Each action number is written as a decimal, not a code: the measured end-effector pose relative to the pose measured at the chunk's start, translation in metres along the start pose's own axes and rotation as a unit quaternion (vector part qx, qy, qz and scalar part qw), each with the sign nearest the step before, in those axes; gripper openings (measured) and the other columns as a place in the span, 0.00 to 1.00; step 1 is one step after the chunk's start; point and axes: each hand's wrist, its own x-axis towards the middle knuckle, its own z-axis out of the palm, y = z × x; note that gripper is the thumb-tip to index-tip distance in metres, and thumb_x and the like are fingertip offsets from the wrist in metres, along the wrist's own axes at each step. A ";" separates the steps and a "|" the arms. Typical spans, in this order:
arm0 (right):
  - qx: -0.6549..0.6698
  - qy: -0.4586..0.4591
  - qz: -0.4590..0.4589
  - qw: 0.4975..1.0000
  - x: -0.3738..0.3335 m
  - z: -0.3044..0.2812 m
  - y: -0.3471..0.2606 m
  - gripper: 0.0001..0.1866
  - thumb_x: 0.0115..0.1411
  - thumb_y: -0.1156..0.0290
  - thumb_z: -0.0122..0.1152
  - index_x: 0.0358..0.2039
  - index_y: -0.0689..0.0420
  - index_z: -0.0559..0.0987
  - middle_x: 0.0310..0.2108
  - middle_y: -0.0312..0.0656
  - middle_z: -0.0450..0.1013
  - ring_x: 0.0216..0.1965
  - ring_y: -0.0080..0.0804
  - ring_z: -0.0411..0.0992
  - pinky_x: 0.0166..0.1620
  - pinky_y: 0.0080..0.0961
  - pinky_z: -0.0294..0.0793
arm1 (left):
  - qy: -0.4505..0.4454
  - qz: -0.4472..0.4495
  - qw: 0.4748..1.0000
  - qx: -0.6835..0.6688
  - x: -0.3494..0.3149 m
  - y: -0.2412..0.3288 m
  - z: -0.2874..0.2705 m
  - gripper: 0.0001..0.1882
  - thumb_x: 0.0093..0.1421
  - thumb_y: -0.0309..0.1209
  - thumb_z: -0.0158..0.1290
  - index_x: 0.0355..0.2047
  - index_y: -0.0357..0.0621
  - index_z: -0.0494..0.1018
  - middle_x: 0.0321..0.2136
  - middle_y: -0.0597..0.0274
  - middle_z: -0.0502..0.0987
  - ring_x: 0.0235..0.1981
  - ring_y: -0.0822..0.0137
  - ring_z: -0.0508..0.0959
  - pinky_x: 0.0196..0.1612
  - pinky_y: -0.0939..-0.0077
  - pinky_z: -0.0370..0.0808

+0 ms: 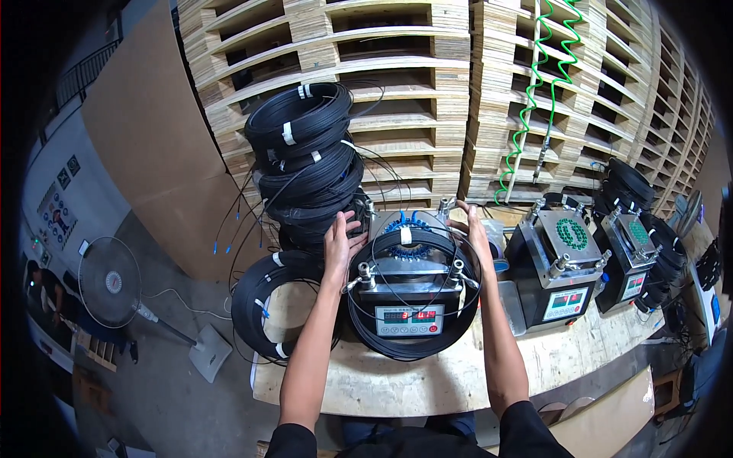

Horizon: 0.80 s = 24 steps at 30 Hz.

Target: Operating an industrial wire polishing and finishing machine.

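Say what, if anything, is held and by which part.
It cannot be told: left hand and right hand flank the cable coil; any grip is unclear.

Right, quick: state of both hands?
Left hand: open, fingers spread beside the nearest machine, no grip visible.
Right hand: at the machine's right side, partly hidden; can't tell whether it's open or gripping.

Pretty clearly a factory workshop: pallets stacked high, machines lined up on a wooden bench, piles of cable coils, big standing fan.
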 end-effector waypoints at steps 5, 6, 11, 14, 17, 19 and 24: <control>0.038 -0.005 -0.040 0.998 0.013 -0.008 0.014 0.38 0.71 0.37 0.37 0.67 0.54 0.66 0.37 0.46 0.76 0.34 0.26 0.73 0.40 0.22 0.73 | -0.072 -0.001 0.997 0.020 0.000 0.004 0.003 0.34 0.72 0.58 0.37 0.62 0.42 0.66 0.50 0.49 0.77 0.41 0.57 0.82 0.44 0.70 0.79; 0.038 -0.005 -0.039 0.999 0.014 -0.010 0.016 0.38 0.71 0.37 0.37 0.67 0.54 0.66 0.37 0.46 0.76 0.34 0.26 0.73 0.40 0.22 0.73 | -0.073 -0.001 0.997 0.020 -0.001 0.005 0.004 0.34 0.72 0.58 0.37 0.62 0.42 0.66 0.50 0.49 0.77 0.41 0.57 0.82 0.44 0.70 0.79; -0.004 -0.021 -0.063 0.998 0.011 -0.011 0.017 0.36 0.72 0.39 0.37 0.62 0.56 0.72 0.30 0.42 0.76 0.31 0.24 0.72 0.37 0.21 0.71 | -0.080 -0.006 0.996 0.024 0.000 0.005 0.001 0.33 0.73 0.56 0.37 0.59 0.38 0.68 0.44 0.52 0.80 0.33 0.62 0.82 0.39 0.74 0.79; -0.068 -0.005 -0.056 0.996 0.005 -0.006 0.010 0.35 0.72 0.38 0.37 0.60 0.54 0.74 0.30 0.41 0.75 0.30 0.22 0.69 0.35 0.19 0.69 | -0.053 -0.017 0.998 0.003 0.003 0.000 -0.002 0.32 0.73 0.55 0.38 0.58 0.37 0.68 0.43 0.51 0.79 0.33 0.63 0.81 0.38 0.75 0.79; -0.060 0.002 -0.031 0.998 0.001 -0.002 0.007 0.34 0.72 0.38 0.37 0.60 0.53 0.75 0.30 0.40 0.74 0.28 0.20 0.67 0.33 0.18 0.67 | -0.027 -0.004 1.000 0.009 0.004 -0.005 -0.006 0.32 0.73 0.55 0.39 0.59 0.37 0.67 0.45 0.49 0.78 0.35 0.62 0.81 0.39 0.73 0.79; -0.047 0.005 -0.029 0.998 0.003 -0.003 0.009 0.34 0.72 0.38 0.37 0.60 0.53 0.74 0.30 0.40 0.75 0.29 0.20 0.68 0.34 0.18 0.67 | -0.017 0.001 1.000 -0.003 0.003 -0.006 -0.004 0.32 0.73 0.55 0.39 0.59 0.37 0.67 0.46 0.48 0.77 0.36 0.62 0.81 0.41 0.71 0.79; -0.003 0.013 -0.020 1.000 0.006 -0.005 0.010 0.33 0.72 0.39 0.38 0.62 0.52 0.73 0.31 0.41 0.76 0.31 0.20 0.71 0.34 0.18 0.69 | -0.013 0.004 1.000 -0.014 0.000 0.000 0.001 0.32 0.73 0.55 0.39 0.60 0.40 0.66 0.49 0.46 0.76 0.38 0.61 0.81 0.45 0.67 0.79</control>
